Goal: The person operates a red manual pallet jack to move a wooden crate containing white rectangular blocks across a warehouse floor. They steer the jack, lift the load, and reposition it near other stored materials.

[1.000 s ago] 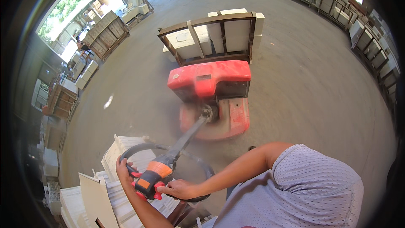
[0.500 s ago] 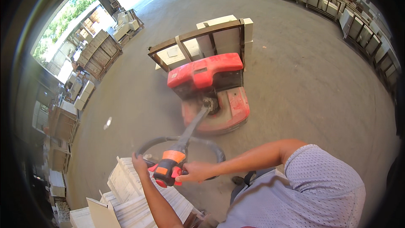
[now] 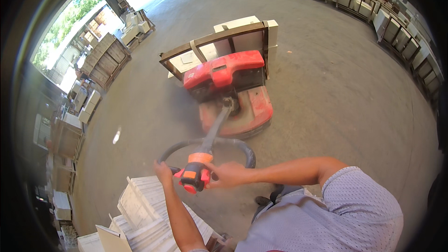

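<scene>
Red pallet truck [image 3: 222, 78], centre of frame, with brown rack [image 3: 233, 33] at upper centre already loaded with pale slabs [image 3: 248, 42] and not emptied, plus black-and-orange handle [image 3: 190, 174] at lower centre, held in left hand [image 3: 163, 172] and right hand [image 3: 229, 175], fingers clamped round it.

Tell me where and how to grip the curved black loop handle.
Probably by both sides, left and right of the black-and-orange control head, coming from the near end. The curved black loop handle bows out around that head, leaving open gaps inside, and its grey shaft extends toward that end from the red pallet truck. The left hand and right hand are at those sides.
</scene>
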`<state>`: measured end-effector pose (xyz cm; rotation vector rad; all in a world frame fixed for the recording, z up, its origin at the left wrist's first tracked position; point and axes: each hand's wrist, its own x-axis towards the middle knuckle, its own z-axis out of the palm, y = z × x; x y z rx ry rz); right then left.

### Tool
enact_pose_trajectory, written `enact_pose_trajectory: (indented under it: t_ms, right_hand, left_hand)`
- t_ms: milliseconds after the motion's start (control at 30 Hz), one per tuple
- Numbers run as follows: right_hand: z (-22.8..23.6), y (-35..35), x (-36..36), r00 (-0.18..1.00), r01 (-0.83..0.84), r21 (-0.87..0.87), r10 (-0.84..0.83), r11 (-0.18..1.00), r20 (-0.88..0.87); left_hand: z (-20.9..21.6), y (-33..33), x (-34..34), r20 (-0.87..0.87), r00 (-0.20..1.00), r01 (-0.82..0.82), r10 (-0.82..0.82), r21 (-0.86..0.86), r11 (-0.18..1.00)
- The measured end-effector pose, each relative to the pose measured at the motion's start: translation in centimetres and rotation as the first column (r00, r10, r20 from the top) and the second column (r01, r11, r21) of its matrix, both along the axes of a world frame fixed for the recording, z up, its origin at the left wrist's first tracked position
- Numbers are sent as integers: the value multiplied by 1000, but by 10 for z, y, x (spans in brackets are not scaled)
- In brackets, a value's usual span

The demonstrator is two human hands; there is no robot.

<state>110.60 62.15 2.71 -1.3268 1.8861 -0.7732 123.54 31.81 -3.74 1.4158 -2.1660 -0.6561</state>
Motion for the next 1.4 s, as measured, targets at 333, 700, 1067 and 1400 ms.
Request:
enact_pose_trajectory:
  t_ms: [333, 700, 1067, 1400]
  right_hand:
    - [-8, -13, 22, 999, 21, -107, -16, 994, 50]
    - [-18, -22, 20, 1000, 12, -48, -12, 999, 7]
    - [-17, -20, 17, 1000, 15, -24, -15, 1000, -16]
    - [-11, -22, 17, 1000, 23, -13, -23, 1000, 9]
  left_hand:
    - [-3, -6, 20, -4, 1000, -23, 23, -7, 1000]
    - [-11, -14, 20, 2, 1000, -28, 28, -67, 997]
    - [-13, -23, 15, 284, 911, 390, -298, -364, 845]
    - [-1, -21, 14, 221, 891, 454, -397, -381, 806]
